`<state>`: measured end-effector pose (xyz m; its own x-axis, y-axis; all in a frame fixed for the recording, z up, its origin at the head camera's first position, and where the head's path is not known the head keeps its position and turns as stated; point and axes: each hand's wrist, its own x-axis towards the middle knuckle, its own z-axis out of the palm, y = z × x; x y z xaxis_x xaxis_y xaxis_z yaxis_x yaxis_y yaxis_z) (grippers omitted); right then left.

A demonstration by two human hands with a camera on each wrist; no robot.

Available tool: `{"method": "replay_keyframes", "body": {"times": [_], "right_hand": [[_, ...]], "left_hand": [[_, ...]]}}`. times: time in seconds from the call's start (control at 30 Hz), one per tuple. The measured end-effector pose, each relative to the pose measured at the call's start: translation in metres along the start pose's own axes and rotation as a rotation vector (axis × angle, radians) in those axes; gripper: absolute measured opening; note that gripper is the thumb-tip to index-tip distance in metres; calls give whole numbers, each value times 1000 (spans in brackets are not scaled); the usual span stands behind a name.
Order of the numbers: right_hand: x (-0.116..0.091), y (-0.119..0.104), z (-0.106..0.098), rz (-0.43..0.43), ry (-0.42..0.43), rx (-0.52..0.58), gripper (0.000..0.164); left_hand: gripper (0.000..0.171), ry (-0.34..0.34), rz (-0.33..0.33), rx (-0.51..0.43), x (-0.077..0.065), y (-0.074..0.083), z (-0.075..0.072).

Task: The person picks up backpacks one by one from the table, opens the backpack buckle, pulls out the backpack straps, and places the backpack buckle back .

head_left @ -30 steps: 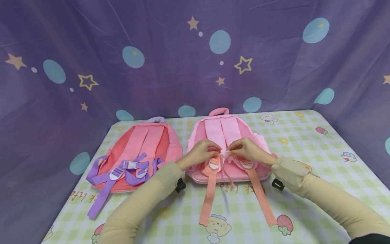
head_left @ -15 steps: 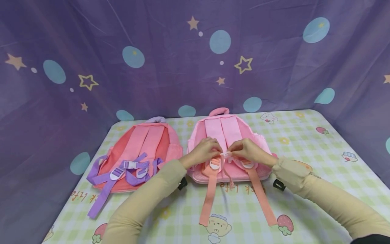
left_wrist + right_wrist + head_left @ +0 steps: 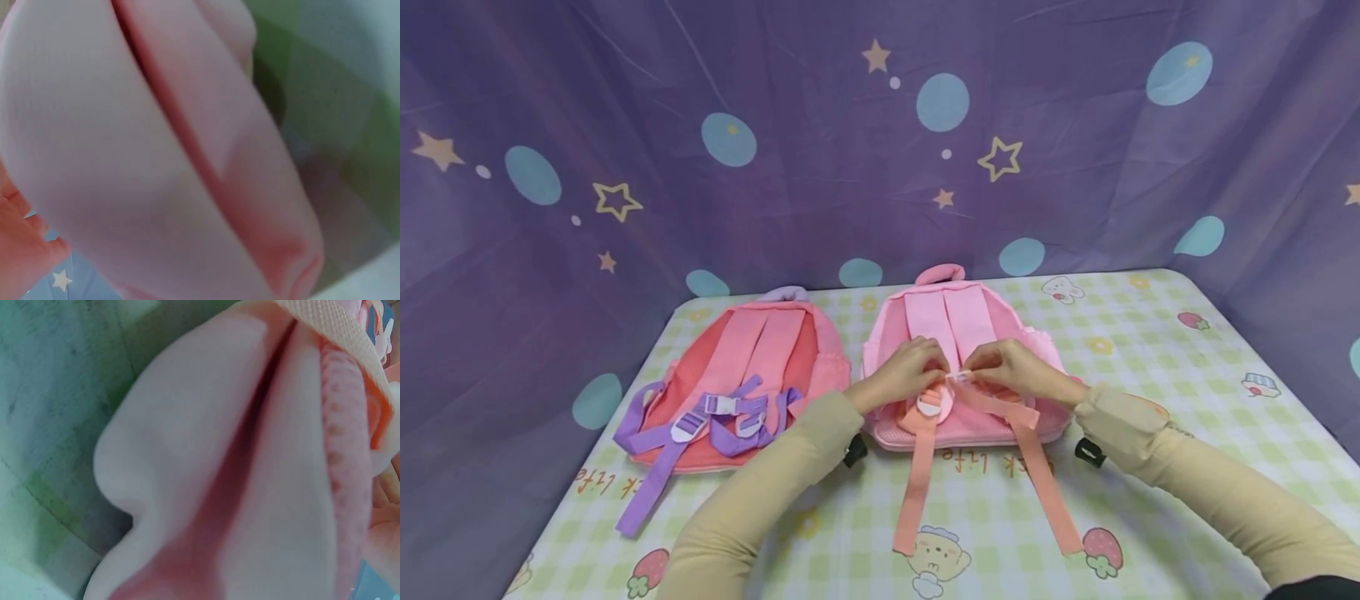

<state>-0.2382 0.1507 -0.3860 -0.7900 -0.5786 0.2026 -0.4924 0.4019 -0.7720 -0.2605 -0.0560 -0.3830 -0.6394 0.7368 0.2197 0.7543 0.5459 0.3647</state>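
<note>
A pink backpack lies with its straps up at the table's middle. Over its lower half, both hands meet at a small white buckle. My left hand pinches the buckle's left side, and my right hand pinches its right side. The fingertips partly cover it. From the buckle an orange strap end runs rightward across the bag. Two longer orange straps, left and right, hang onto the tablecloth. Pale pink fabric fills most of the left wrist view; the bag's side fills the right one.
A coral backpack with purple straps and white buckles lies close at the left. The tablecloth is green checked with printed cartoons. Behind the table hangs a purple curtain with stars and blue ovals.
The orange strap end that hung down from the buckle now lies out to the right across the bag. Both hands have shifted slightly rightward, still at the buckle.
</note>
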Motion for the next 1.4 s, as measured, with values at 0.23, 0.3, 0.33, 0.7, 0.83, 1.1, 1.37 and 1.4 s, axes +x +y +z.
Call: {"method": "replay_keyframes", "body": {"times": [0.23,0.3,0.33,0.7,0.83,1.1,1.37,1.4], "right_hand": [[-1,3,-1,26,-11,24,9],[-1,2,-2,35,-19,33,9],[-1,1,-2,38,-21,34,10],[-1,2,-6,66,-35,55,10],[-2,-1,-7,85,-66,25,14],[-2,-1,-8,76,-109,52,15],[-4,1,-8,43,-139,96,13],[-5,1,-8,41,-145,102,13]], "left_hand": [[4,33,25,-41,1,0,3],[4,37,21,-56,1,0,3],[4,38,20,-61,0,0,3],[7,40,7,-106,3,1,2],[7,36,21,-113,3,0,3],[5,35,17,-136,3,-4,4],[5,23,9,-119,2,-1,3],[6,22,7,-116,2,0,4]]}}
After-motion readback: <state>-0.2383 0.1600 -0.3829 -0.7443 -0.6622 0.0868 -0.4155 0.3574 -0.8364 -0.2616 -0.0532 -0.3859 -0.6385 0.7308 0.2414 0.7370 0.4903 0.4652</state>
